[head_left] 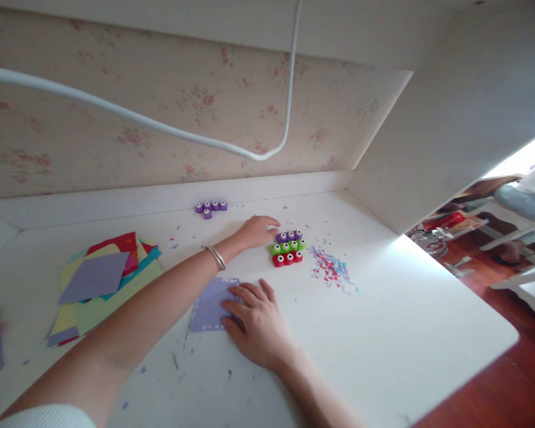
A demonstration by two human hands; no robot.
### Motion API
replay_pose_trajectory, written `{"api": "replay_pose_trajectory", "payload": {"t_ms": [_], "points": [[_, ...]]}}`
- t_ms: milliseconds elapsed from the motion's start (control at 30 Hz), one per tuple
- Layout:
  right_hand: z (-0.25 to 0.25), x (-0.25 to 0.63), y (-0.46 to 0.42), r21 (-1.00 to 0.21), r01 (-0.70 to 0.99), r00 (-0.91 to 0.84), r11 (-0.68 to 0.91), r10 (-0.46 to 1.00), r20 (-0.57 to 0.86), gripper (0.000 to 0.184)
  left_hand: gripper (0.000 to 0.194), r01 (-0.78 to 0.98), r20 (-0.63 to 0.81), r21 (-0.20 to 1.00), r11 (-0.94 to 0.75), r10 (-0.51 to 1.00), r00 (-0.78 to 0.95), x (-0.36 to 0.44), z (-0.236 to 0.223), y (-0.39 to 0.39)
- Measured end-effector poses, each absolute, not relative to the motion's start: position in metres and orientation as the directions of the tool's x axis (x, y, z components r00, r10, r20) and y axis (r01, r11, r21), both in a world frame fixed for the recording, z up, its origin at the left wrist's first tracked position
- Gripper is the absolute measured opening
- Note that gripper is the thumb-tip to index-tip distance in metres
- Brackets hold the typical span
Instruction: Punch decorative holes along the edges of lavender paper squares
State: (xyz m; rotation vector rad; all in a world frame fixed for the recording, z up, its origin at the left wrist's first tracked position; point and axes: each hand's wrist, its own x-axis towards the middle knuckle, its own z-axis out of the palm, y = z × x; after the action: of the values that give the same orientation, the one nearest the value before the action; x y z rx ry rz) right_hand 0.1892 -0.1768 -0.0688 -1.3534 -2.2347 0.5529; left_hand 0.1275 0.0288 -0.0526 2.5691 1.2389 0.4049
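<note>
My left hand (257,230), with a bracelet (216,258) at its wrist, reaches to the left end of a row of purple craft punches (289,236). Its visible fingers are stretched out and apart; nothing shows in them. Directly in front of that row sit green punches (288,246) and red punches (289,258). My right hand (259,321) lies with fingers spread on the right part of a purple sheet of paper (211,304), whose edges carry small punched holes. The fingers cover part of the sheet.
Colored paper sheets (96,276) lie in a loose pile on the left. More purple punches (211,207) stand near the back wall. Punched confetti (332,267) is heaped on the right. A white cable (261,156) hangs in front, and a side panel (428,148) rises at right.
</note>
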Motion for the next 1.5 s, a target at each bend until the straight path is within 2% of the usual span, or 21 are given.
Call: {"api": "replay_pose_trajectory", "payload": {"t_ms": [200, 333, 433, 533, 600, 767, 967, 1100, 1167, 1300, 1400, 1500], "points": [[-0.069, 0.19, -0.176, -0.578, 0.692, -0.382, 0.432, 0.899, 0.214, 0.028, 0.04, 0.868, 0.242, 0.106, -0.485, 0.859, 0.451, 0.048, -0.043, 0.035], [-0.073, 0.189, -0.172, -0.656, 0.686, -0.21, 0.314, 0.949, 0.235, 0.036, 0.041, 0.893, 0.22, -0.035, -0.448, 0.869, 0.444, -0.001, -0.039, 0.037], [-0.078, 0.187, -0.17, -0.644, 0.727, -0.131, 0.236, 0.969, 0.208, 0.049, 0.039, 0.886, 0.153, -0.096, -0.453, 0.873, 0.463, -0.022, -0.04, 0.037], [-0.083, 0.186, -0.17, -0.58, 0.781, -0.163, 0.231, 0.972, 0.168, 0.062, 0.041, 0.881, 0.098, -0.116, -0.458, 0.878, 0.469, -0.031, -0.042, 0.037], [-0.084, 0.186, -0.17, -0.553, 0.797, -0.192, 0.243, 0.97, 0.15, 0.063, 0.042, 0.885, 0.078, -0.115, -0.452, 0.884, 0.462, -0.034, -0.041, 0.038], [-0.085, 0.187, -0.168, -0.571, 0.781, -0.194, 0.253, 0.967, 0.162, 0.048, 0.036, 0.905, 0.049, -0.092, -0.416, 0.906, 0.421, -0.037, -0.036, 0.042], [-0.084, 0.188, -0.165, -0.687, 0.677, -0.158, 0.262, 0.964, 0.212, 0.025, 0.031, 0.927, 0.034, -0.073, -0.368, 0.928, 0.371, -0.041, -0.033, 0.043], [-0.085, 0.188, -0.164, -0.751, 0.629, -0.085, 0.2, 0.978, 0.189, 0.012, 0.026, 0.945, 0.003, -0.039, -0.324, 0.946, 0.324, -0.042, -0.029, 0.04], [-0.087, 0.188, -0.162, -0.825, 0.547, -0.034, 0.139, 0.989, 0.144, 0.015, 0.027, 0.954, -0.008, -0.014, -0.298, 0.954, 0.298, -0.044, -0.026, 0.035], [-0.092, 0.19, -0.159, -0.96, 0.28, 0.063, 0.007, 0.998, 0.026, 0.027, 0.034, 0.965, -0.007, 0.042, -0.261, 0.965, 0.261, -0.053, -0.021, 0.006], [-0.094, 0.192, -0.158, -0.986, 0.165, 0.1, -0.011, 0.995, 0.006, 0.033, 0.037, 0.961, -0.025, 0.123, -0.248, 0.967, 0.253, -0.064, -0.024, -0.035], [-0.094, 0.191, -0.158, -0.993, 0.12, 0.103, -0.007, 0.995, 0.006, 0.04, 0.033, 0.879, -0.055, 0.431, -0.203, 0.967, 0.249, -0.073, -0.034, -0.083]]}}
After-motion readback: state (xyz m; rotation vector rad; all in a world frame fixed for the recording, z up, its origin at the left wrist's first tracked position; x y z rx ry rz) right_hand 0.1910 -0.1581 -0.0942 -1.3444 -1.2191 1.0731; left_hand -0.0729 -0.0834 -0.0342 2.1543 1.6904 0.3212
